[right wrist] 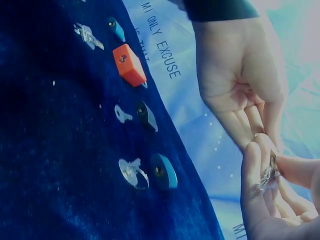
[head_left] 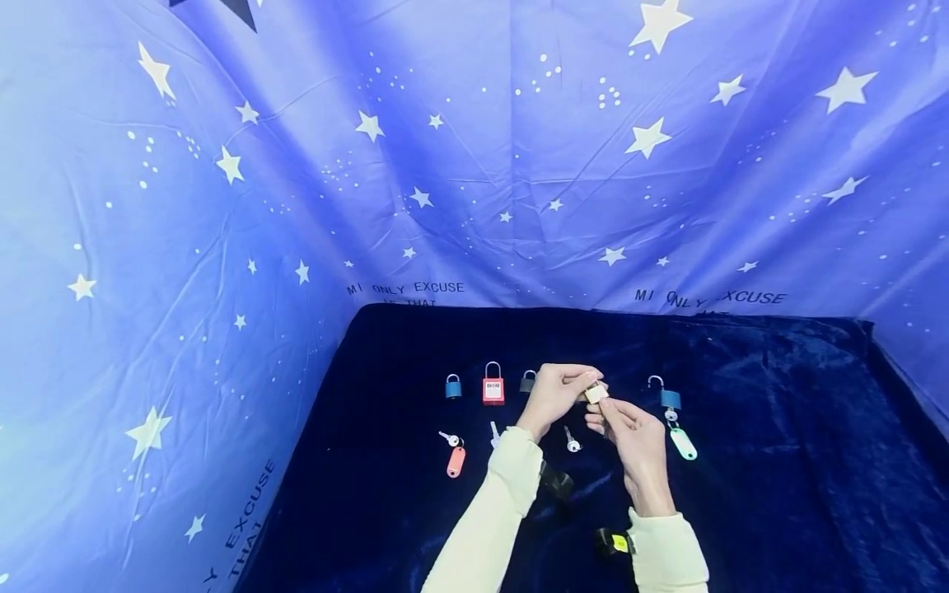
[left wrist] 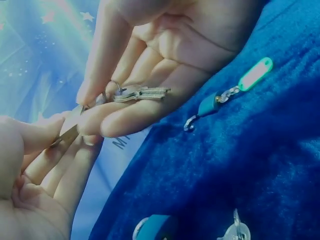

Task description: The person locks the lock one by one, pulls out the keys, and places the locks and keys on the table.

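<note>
Between both hands is a small brass padlock (head_left: 596,394). My left hand (head_left: 558,394) pinches it from the upper left, with the thumb and fingers on its body. From the lower right my right hand (head_left: 636,445) pinches a key at the padlock's end; the key's blade is hidden. Other small keys (left wrist: 142,93) on a ring lie against the right fingers in the left wrist view. To the right on the dark cloth rests a blue padlock (head_left: 670,399) with its shackle open, a key in it and a green tag (head_left: 684,444) attached.
A blue padlock (head_left: 453,387), a red padlock (head_left: 493,389) and a dark grey padlock (head_left: 528,383) stand in a row. Another blue padlock (right wrist: 165,171) shows in the right wrist view. Nearer lie a key with a red tag (head_left: 455,462) and keys (head_left: 572,441). Star-printed cloth (head_left: 511,165) rises behind.
</note>
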Available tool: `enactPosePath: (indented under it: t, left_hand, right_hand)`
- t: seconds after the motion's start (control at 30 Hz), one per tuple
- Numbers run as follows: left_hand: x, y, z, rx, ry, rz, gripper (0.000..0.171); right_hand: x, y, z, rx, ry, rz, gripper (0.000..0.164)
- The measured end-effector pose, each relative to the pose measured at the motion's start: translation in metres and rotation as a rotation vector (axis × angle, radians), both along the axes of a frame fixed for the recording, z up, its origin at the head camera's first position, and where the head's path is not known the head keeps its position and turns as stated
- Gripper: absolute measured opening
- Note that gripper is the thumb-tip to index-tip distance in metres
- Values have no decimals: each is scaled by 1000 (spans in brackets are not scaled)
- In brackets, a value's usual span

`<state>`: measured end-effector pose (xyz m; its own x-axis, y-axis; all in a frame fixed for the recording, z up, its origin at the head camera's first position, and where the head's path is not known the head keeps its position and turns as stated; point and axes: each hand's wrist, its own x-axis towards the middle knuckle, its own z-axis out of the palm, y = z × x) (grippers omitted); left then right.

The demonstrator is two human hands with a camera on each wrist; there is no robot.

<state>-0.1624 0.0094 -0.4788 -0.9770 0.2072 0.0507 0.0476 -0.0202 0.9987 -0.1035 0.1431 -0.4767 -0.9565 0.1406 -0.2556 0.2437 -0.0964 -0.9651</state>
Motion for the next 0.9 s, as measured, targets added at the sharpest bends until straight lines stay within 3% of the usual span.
enactPosePath:
  t: [0.2,0.63,0.9]
  left_hand:
    - [-5,4,1,-23,27,-17,23]
    - [-9,7,4,58,-19,-7,25]
    - [-3,5,-5,134,-49,6,23]
  right_hand:
    - [1,3,4,62,16,51,40]
    - [0,2,1,250,79,86,34]
    - [6,-3,3,146,106,73,38]
